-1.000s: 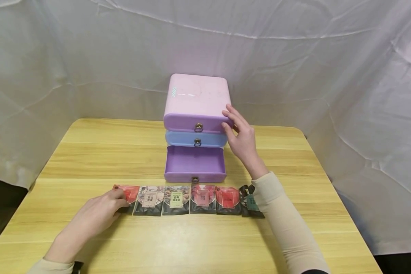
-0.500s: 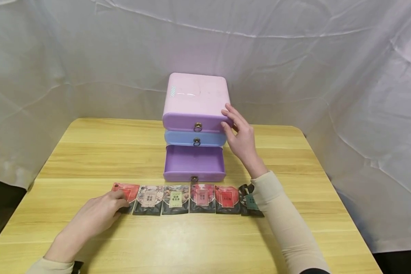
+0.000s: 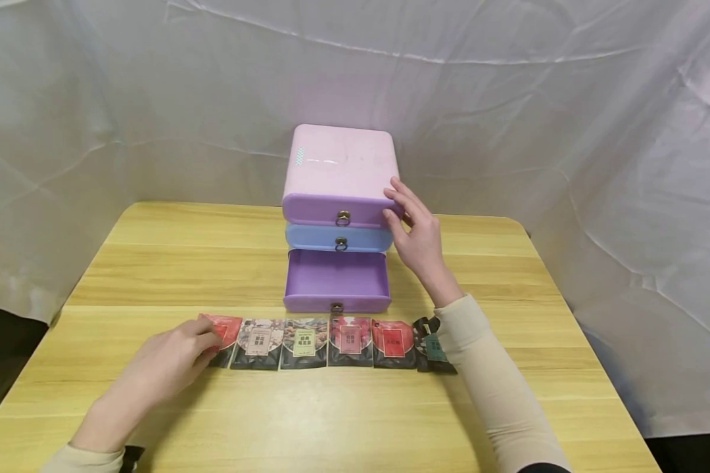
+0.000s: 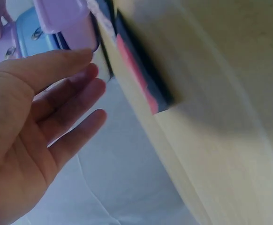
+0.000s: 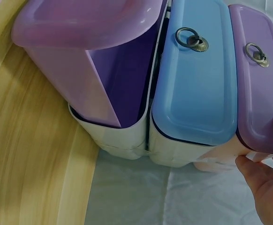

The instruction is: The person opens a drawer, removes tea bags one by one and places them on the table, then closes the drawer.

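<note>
1. A small three-drawer plastic cabinet (image 3: pixel 338 197) stands toward the far middle of the wooden tabletop (image 3: pixel 509 282), its pink top facing the head camera.
2. Its bottom drawer (image 3: pixel 336 282), purple, is pulled fully out toward the person; the inside that shows holds nothing. A small ring pull (image 3: pixel 336 307) hangs at its front.
3. The middle drawer (image 3: pixel 337 239), blue, and the top drawer (image 3: pixel 337 211), purple, are both pushed in, each with a brass ring pull; the right wrist view shows the same three fronts side by side.
4. Just in front of the open drawer, six small snack packets lie flat in a row, edge to edge, along the tabletop: the leftmost red packet (image 3: pixel 223 332), then a pale one (image 3: pixel 259 343), a green-labelled one (image 3: pixel 304 341), a pink one (image 3: pixel 350 339), a red one (image 3: pixel 393 342) and a dark teal one (image 3: pixel 433 346), partly hidden behind the right sleeve.
5. The right hand (image 3: pixel 417 236) rests against the cabinet's right front corner at the top drawer, fingers fairly straight and laid on the plastic, thumb lower on the side.
6. The left hand (image 3: pixel 162 364) lies low on the tabletop, its fingertips on the leftmost red packet; whether they pinch its edge cannot be told. In the blurred left wrist view the fingers look loosely extended.
</note>
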